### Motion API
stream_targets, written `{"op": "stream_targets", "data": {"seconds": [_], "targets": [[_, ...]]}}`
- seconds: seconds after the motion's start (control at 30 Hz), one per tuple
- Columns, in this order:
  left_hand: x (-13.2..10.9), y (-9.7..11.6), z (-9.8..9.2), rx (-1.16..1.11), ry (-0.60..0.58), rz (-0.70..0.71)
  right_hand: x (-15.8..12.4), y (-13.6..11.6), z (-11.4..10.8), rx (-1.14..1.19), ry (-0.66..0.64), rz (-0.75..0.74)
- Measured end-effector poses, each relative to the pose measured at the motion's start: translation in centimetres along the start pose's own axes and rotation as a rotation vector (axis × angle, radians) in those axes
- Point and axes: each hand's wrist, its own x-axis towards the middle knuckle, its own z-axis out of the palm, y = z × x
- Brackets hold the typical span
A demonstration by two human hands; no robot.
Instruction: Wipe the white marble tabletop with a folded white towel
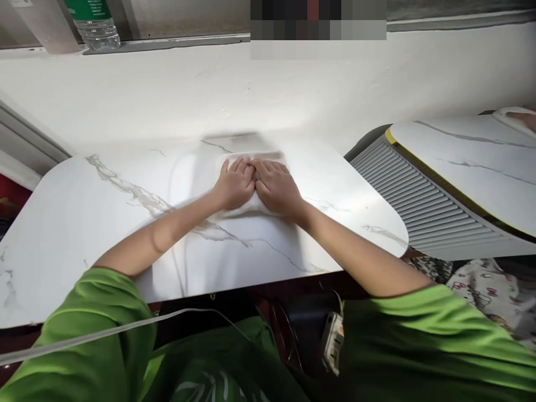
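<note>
A white folded cloth point(251, 207) lies on the white marble-patterned table point(125, 234), toward its far edge. My left hand point(237, 184) rests flat on the left part of the cloth, fingers stretched forward. Beside it my right hand point(276, 185) presses flat on the right part, its fingers also stretched out. The thumbs and inner fingers of both hands meet at the middle. Much of the cloth's top is hidden beneath the hands.
A bottle with a green label point(94, 25) stands on the ledge at the back left. To the right is a second marble-topped piece with a ribbed side point(422, 195). A white cable point(125, 325) crosses my lap, and a power strip point(334, 341) lies below the table edge.
</note>
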Motion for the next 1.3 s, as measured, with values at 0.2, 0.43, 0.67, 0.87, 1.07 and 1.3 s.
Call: {"op": "stream_targets", "data": {"seconds": [0.2,0.43,0.67,0.87,1.07,1.3], "targets": [[-10.6,3.1,-0.1,0.021,0.013,0.067,-8.5,-6.9,-2.2,0.004,0.004,-0.048],[-13.0,2.9,-0.2,0.014,0.024,0.034,-8.9,-8.8,-2.2,0.054,-0.021,-0.076],[-7.2,-2.1,-1.0,-0.002,0.014,-0.038,-1.4,-7.1,0.5,0.087,-0.036,-0.022],[-0.4,-8.4,-1.4,0.003,0.078,-0.044,7.2,-4.7,3.6,0.057,-0.064,0.019],[3.5,-11.1,-1.8,-0.02,0.099,-0.103,12.0,-2.9,5.5,0.068,-0.058,0.061],[2.4,-10.6,-1.8,0.014,0.049,-0.092,10.5,-3.7,4.9,0.03,-0.091,0.068]]}}
